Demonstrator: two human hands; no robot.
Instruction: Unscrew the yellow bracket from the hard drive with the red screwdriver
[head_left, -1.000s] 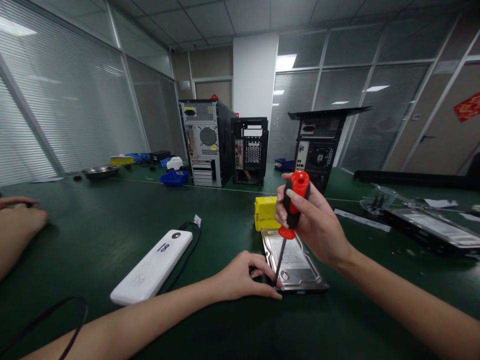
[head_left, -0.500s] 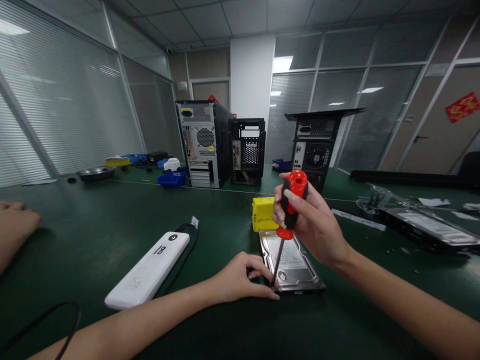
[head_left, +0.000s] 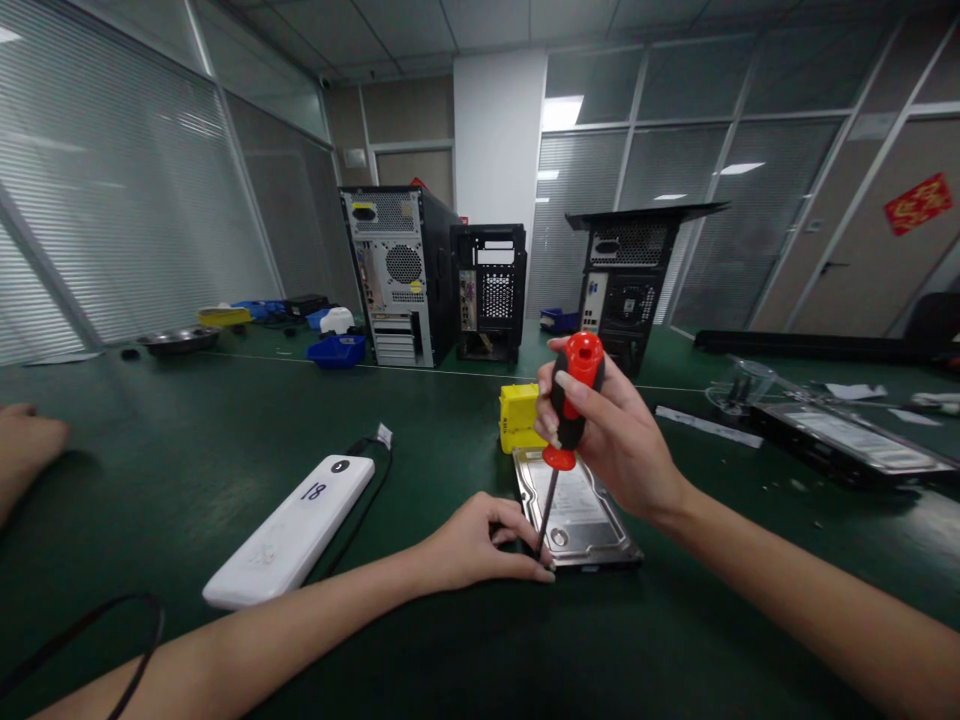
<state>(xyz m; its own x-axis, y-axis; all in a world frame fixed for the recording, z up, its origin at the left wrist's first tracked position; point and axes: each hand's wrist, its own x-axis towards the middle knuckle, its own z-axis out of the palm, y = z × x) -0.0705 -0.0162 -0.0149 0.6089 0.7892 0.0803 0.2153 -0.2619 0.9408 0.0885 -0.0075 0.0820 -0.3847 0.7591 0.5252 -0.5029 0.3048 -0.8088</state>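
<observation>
A silver hard drive (head_left: 589, 520) lies flat on the green table in front of me. My right hand (head_left: 615, 430) is wrapped round the red and black handle of a screwdriver (head_left: 574, 400), which leans with its shaft pointing down. Its tip meets the near left corner of the drive, partly hidden by fingers. At that same corner my left hand (head_left: 487, 540) pinches the drive's edge, thumb in front and fingers over the side. Just behind the drive stands a yellow block-like object (head_left: 519, 418).
A white power bank (head_left: 292, 535) marked 18, with a black cable, lies left. Computer cases (head_left: 397, 280) stand at the back beside a blue bin (head_left: 335, 350). Another drive (head_left: 847, 440) lies right. Another person's hand (head_left: 30, 440) rests at the far left.
The whole view has shifted slightly, so things sit a little higher and further left. Both hands keep their hold, and the screwdriver tip stays at the drive's corner.
</observation>
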